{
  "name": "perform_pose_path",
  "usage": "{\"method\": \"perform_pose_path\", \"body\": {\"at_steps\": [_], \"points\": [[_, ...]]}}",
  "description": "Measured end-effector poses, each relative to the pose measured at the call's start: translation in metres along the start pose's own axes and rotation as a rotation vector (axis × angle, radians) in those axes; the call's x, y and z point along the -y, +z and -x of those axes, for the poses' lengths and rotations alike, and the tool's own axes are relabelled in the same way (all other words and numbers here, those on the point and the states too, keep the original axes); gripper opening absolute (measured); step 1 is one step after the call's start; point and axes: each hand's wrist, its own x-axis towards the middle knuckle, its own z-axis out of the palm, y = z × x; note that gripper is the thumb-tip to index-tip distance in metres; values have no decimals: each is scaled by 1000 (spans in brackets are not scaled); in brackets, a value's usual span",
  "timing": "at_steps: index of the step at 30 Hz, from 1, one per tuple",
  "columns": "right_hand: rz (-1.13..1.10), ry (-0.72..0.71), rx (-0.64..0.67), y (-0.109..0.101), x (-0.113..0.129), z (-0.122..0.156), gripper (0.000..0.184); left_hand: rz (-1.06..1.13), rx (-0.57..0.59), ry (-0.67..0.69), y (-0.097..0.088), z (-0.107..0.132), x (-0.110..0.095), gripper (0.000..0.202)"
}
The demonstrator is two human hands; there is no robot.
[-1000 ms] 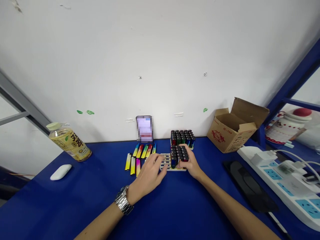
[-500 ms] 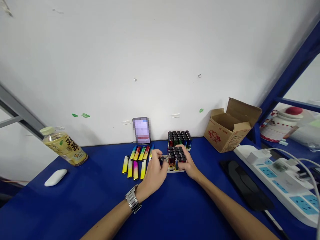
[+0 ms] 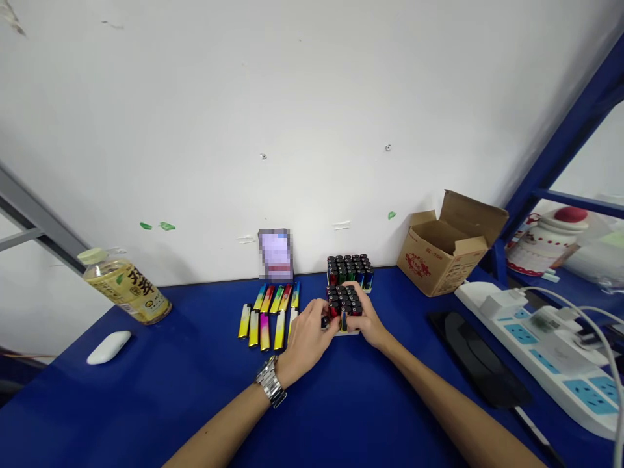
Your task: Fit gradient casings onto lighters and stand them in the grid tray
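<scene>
A tight block of upright lighters with black ends stands in a pale tray. My right hand is curled round the block's right side, thumb in front and fingers behind. On the block's left side, my left hand is closed on a dark-ended lighter, mostly hidden by the fingers. Just behind is a second block of black-ended lighters in its own tray. Left of my hands, several lighters with yellow, pink, red and blue bodies lie in two rows.
A phone leans on the wall behind the lying lighters. To the left are a drink bottle and a white mouse. An opened cardboard box, a black phone and a power strip with plugs and cables occupy the right.
My left hand has moved right, bringing the lighter against the block's left side. My right hand stays in place round the block.
</scene>
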Motion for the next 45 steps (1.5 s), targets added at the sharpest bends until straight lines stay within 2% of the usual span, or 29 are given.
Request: {"method": "perform_pose_path", "body": {"at_steps": [2, 6, 8, 10, 13, 15, 19, 22, 25, 30, 32, 36, 39, 41, 43, 45], "points": [[9, 1, -9, 1, 1, 0, 57, 66, -64, -15, 0, 0, 0, 10], [34, 13, -29, 2, 6, 0, 55, 313, -284, -139, -9, -8, 1, 10], [39, 11, -34, 2, 7, 1, 55, 405, -321, -199, -13, -12, 3, 9], [44, 10, -35, 2, 7, 0, 55, 376, -248, -213, -13, -14, 7, 9], [41, 12, -34, 2, 5, 0, 54, 246, -23, -150, -8, -15, 9, 13], [27, 8, -35, 1, 4, 0, 54, 161, 61, -106, -5, -15, 9, 16], [30, -3, -33, 1, 3, -1, 53, 51, 9, -78, -2, -14, 7, 11], [34, -5, -33, 1, 3, -2, 53, 113, -10, -47, -3, -13, 8, 14], [46, 10, -37, 1, 3, -1, 54, 328, -57, -82, -5, -15, 10, 15], [34, 15, -29, 2, 5, 0, 53, 1038, -309, -516, -11, -28, 14, 22], [28, 12, -29, 2, 5, 0, 53, 1169, -314, -582, -14, -33, 17, 22], [46, 4, -33, 1, 4, 0, 53, 1270, -271, -633, -16, -37, 22, 16], [39, 10, -29, 1, 5, 0, 52, 1310, -184, -635, -14, -34, 21, 18], [31, 14, -25, 1, 5, 0, 52, 1280, -107, -586, -13, -32, 19, 25], [37, 14, -29, 1, 5, 0, 52, 1105, -57, -477, -12, -32, 17, 32], [46, 16, -34, 1, 5, -1, 53, 806, -42, -327, -13, -33, 16, 34]]}}
